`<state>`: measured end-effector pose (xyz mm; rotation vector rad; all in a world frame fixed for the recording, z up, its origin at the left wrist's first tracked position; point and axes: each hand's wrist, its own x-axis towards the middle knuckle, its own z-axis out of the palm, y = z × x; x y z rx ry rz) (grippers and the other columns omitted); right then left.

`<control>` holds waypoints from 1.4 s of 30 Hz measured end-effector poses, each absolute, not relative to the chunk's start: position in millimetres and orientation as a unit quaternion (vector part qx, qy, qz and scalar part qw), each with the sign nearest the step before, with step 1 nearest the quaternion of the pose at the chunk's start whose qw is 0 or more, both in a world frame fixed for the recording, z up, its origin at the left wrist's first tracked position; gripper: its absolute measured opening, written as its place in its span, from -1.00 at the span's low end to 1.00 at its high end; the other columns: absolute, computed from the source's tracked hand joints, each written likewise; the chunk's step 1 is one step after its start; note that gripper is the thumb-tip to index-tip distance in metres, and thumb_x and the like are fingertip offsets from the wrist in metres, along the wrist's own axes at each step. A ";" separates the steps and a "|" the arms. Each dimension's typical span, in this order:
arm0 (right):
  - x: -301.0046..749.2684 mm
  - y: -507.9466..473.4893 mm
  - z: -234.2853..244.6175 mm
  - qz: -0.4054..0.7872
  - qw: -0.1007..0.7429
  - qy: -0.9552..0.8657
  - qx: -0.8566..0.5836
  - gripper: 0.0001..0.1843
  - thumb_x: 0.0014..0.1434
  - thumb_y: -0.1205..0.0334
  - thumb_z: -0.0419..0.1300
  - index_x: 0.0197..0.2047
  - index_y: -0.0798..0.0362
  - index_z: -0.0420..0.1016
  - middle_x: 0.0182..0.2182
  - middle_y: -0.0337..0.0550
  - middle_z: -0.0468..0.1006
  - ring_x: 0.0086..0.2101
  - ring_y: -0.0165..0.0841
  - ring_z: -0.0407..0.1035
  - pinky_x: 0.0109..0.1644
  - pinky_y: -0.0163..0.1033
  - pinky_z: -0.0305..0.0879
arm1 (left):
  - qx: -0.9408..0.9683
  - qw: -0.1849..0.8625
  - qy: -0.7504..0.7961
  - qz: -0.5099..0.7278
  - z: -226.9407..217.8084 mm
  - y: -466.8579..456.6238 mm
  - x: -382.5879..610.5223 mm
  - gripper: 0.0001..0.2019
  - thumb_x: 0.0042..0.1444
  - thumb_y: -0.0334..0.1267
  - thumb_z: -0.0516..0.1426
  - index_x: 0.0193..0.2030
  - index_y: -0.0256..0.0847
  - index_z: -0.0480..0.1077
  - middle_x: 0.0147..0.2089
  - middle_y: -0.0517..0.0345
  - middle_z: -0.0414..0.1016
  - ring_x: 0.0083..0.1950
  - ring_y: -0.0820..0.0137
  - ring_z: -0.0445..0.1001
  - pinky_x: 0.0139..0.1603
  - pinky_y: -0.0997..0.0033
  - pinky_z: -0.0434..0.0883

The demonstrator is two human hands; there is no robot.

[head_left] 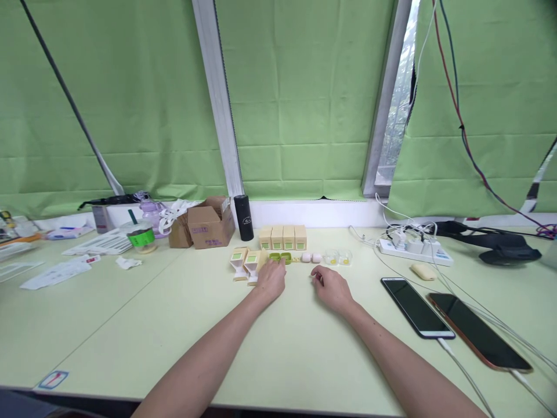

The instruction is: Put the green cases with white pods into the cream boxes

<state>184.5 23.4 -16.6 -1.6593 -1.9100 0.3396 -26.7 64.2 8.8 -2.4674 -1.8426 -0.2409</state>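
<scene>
Two half-curled hands [331, 287], left [272, 280] at green containers [286, 256]

Single head-worn view, directed forward and down from the near side of a pale green tabletop [174, 342]. The left hand [272, 278] and right hand [331, 287] appear at middle distance, near the centre; green window blinds [300, 104], faced nearly square-on, form the background.

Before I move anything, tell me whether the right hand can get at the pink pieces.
Probably yes: the right hand is close by the pink pieces, on their near side, with nothing visible in between.
</scene>
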 end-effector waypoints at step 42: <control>179.6 20.8 -15.8 0.199 0.489 -0.697 -0.485 -0.58 0.16 0.26 0.24 0.11 -0.05 0.50 0.03 -0.07 0.58 -0.15 -0.24 0.45 -0.17 -0.17 0.44 | -0.833 0.006 -0.461 -0.306 23.1 10.9 -18.4 -0.72 0.25 -0.35 0.13 0.10 -0.13 0.39 -0.13 0.03 0.57 -0.03 0.16 0.49 0.04 0.14 0.38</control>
